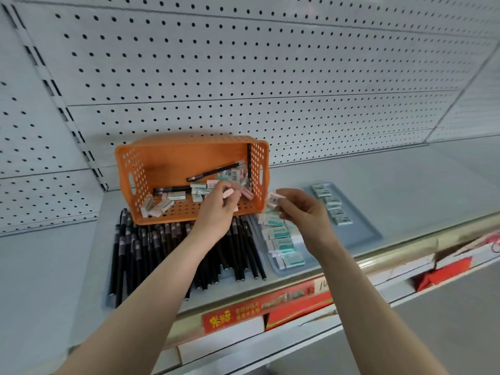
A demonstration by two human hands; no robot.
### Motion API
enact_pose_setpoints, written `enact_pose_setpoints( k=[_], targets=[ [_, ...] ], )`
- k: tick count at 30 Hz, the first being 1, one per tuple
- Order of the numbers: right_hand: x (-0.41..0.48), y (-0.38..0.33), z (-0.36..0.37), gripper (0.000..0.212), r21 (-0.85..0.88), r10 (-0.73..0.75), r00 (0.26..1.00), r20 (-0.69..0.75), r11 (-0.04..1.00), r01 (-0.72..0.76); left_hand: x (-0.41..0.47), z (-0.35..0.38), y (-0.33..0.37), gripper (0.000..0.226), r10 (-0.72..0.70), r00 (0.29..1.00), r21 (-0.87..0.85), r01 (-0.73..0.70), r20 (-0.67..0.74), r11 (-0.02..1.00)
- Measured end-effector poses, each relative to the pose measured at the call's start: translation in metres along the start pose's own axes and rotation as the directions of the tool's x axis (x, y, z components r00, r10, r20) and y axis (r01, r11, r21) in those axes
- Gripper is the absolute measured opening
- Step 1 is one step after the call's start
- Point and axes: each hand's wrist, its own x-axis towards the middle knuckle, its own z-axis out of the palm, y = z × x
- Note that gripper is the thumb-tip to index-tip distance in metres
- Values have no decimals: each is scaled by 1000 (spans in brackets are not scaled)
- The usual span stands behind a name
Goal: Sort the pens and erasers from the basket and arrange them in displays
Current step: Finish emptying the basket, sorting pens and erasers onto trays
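Both hands hold erasers at the orange basket (pixel 189 140).
Head view: the left hand (pixel 219 209) curls its fingers (pixel 232 200) round a pink eraser (pixel 229 192) over the basket's front wall; the right hand (pixel 301 212) pinches a labelled eraser (pixel 276 197) above the green eraser row (pixel 282 244), beside the black pens (pixel 151 244).

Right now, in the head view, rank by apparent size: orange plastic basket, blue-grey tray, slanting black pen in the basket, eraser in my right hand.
1. orange perforated plastic basket
2. flat blue-grey tray, partly covered
3. slanting black pen in the basket
4. small white eraser in the right hand
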Motion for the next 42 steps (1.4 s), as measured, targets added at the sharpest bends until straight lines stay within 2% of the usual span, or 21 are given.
enact_pose_setpoints(
  k=[2, 5, 8, 10, 14, 16, 19, 24, 28, 30, 35, 38, 40, 42],
  targets=[
    [-1, 4, -20, 16, 39, 23, 999, -24, 999, -22, -7, 6, 5, 12, -9, 998, -9, 9, 60, 1000],
    [3, 5, -48, 14, 95, 54, 998, -33, 994, -51, -12, 16, 8, 14, -21, 998, -17, 22, 65, 1000],
    [9, 0, -69, 27, 108, 31, 999, -11, 994, -30, -13, 30, 19, 13, -102, 994, -129, 105, 28, 986],
    [13, -4, -80, 31, 79, 31, 999, 8, 996, -32, -12, 41, 29, 8, -148, 989, -256, 151, 29, 955],
    [17, -14, -105, 29, -20, 46, 998, 32, 999, -46, -8, 67, 40, 14, -181, 983, -258, 182, 31, 949],
    [20, -16, -122, 23, -136, 34, 999, 1, 990, -33, -8, 79, 43, 22, -222, 974, -280, 225, 44, 933],
    [29, -11, -150, 15, -417, 50, 998, 32, 908, -32, -11, 93, 47, 28, -231, 970, -254, 241, 71, 937],
    [30, -2, -163, 15, -666, 133, 963, 234, 744, 59, -20, 109, 53, 23, -170, 983, -162, 180, 73, 970],
    [36, 1, -156, 15, -736, 137, 949, 283, 665, 124, -22, 115, 55, 19, -160, 986, -186, 165, 42, 969],
    [37, 2, -154, 14, -805, 118, 948, 296, 565, 181, -22, 116, 58, 17, -175, 984, -184, 179, 38, 966],
    [39, -7, -149, 32, -855, 137, 924, 357, 446, 264, -25, 120, 58, 17, -193, 979, -103, 199, 68, 974],
    [36, -7, -140, 35, -798, 150, 878, 454, 506, 326, -24, 124, 60, 24, -217, 975, -48, 219, 56, 974],
    [31, -4, -135, 30, -762, 144, 881, 450, 576, 295, -23, 124, 62, 26, -237, 970, -60, 240, 49, 969],
    [26, 3, -134, 25, -765, 107, 893, 437, 565, 307, -23, 123, 63, 25, -250, 966, -100, 255, 58, 962]
  ],
)
